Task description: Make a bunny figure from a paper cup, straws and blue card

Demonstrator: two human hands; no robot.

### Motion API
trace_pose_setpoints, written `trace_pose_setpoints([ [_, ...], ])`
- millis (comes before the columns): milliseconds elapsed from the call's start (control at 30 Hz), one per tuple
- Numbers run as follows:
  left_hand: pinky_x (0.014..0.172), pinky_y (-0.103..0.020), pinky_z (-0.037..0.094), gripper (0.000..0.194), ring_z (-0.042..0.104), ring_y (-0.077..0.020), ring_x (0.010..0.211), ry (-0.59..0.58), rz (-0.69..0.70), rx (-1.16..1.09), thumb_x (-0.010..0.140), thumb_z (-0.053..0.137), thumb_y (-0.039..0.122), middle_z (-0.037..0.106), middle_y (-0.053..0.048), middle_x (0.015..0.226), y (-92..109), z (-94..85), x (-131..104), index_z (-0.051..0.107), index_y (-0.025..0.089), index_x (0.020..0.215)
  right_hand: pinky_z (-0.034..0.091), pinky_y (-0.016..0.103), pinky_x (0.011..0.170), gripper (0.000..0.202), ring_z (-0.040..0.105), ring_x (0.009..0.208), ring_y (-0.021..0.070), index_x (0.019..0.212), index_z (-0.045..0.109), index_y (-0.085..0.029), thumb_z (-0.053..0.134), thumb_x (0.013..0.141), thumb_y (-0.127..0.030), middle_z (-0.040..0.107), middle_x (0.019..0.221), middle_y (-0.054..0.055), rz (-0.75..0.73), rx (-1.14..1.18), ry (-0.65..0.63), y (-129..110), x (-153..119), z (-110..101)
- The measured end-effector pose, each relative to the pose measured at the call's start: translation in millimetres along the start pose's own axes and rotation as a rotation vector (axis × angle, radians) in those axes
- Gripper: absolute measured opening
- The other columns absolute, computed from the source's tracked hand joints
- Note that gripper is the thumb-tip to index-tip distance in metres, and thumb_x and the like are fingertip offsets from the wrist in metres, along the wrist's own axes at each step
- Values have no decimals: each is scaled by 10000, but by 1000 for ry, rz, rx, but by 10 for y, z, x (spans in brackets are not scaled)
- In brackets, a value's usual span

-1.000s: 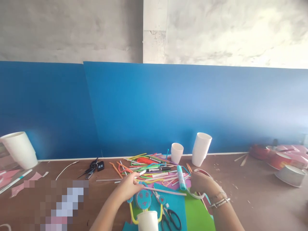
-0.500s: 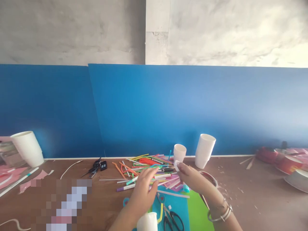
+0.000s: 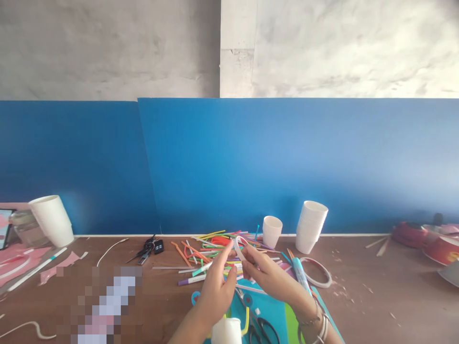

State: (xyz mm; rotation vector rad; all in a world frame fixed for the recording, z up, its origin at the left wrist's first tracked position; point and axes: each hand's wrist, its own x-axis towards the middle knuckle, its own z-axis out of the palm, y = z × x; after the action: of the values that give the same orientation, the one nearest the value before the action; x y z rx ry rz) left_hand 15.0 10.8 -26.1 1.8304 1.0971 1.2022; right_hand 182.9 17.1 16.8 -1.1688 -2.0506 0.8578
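My right hand (image 3: 263, 270) pinches a curled white strip (image 3: 239, 248) above a pile of coloured straws and markers. Beside it, my left hand (image 3: 218, 284) is raised with its fingers extended and slightly curved, near the strip's left side. Below my hands a white paper cup (image 3: 226, 330) with yellow straw pieces at its sides stands at the bottom edge. Black-handled scissors (image 3: 263, 329) lie on blue paper (image 3: 276, 306) to the right of that cup. A roll of tape (image 3: 317, 272) rests right of my right hand.
A small white cup (image 3: 272, 231) and a cup stack (image 3: 311, 226) stand at the blue panel. Keys (image 3: 150, 248) lie left of the straws. Another cup stack (image 3: 53, 220) is at far left, red bowls (image 3: 442, 248) at far right.
My right hand has moved left with the white strip, closer to my left hand. The tape roll and a light-blue marker are now more exposed. The view has shifted slightly.
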Motion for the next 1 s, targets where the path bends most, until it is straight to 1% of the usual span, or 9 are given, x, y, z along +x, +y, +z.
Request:
trace_pose_setpoints([
  [167,1096,-423,319,443,404,-246,1306,1,73,49,897,422,233,478,-86,1396,-3,-12,2,482,246,1336,408,273,569,154,507,623,141,771,442,-230,400,916,-261,543,672,-32,-6,0,-16,-6,0,-4],
  [267,1055,-407,361,414,451,-245,1260,16,50,82,885,426,228,522,-95,1346,24,-26,1,518,231,1288,396,271,578,150,483,628,139,775,450,-229,393,913,-246,513,671,-36,-11,16,-24,13,-2,2],
  [367,949,-362,438,322,547,-231,1129,41,-5,42,877,435,245,609,-93,1218,76,-40,15,572,216,1167,386,270,590,166,458,634,139,789,472,-225,385,924,-268,488,680,-35,-17,19,-25,16,3,21],
  [467,825,-308,472,199,608,-201,945,81,-61,-15,868,455,281,668,-64,1026,108,-40,47,600,208,981,368,265,583,233,439,622,137,770,498,-215,375,937,-323,486,670,-31,-13,-10,24,-3,18,63],
  [567,720,-271,466,134,603,-176,784,122,-101,-33,843,480,299,653,-25,845,100,-31,74,576,205,839,328,247,542,242,407,582,125,711,490,-206,401,916,-298,462,617,-41,10,-42,61,-28,39,120],
  [633,681,-260,452,124,579,-167,733,146,-79,-16,832,483,289,617,-11,783,91,-33,84,556,205,778,307,234,525,228,388,568,118,681,478,-201,415,890,-267,436,595,-45,23,-34,68,-42,54,156],
  [767,699,-261,435,142,550,-173,772,171,33,17,838,489,287,576,-22,806,108,-60,94,562,199,753,285,228,519,233,353,569,113,623,453,-194,404,846,-242,383,583,-43,2,17,134,-56,83,207],
  [900,710,-265,424,156,535,-173,783,139,72,18,865,476,290,559,-27,816,145,-80,89,560,196,772,210,241,487,283,249,533,97,525,317,-201,413,791,-215,251,542,-56,-6,72,178,-56,101,241],
  [1000,714,-273,411,182,516,-174,787,157,137,61,895,444,284,537,-28,811,157,-93,66,526,198,758,178,248,478,287,221,526,93,512,277,-204,423,759,-216,226,534,-58,2,130,201,-73,103,271],
])
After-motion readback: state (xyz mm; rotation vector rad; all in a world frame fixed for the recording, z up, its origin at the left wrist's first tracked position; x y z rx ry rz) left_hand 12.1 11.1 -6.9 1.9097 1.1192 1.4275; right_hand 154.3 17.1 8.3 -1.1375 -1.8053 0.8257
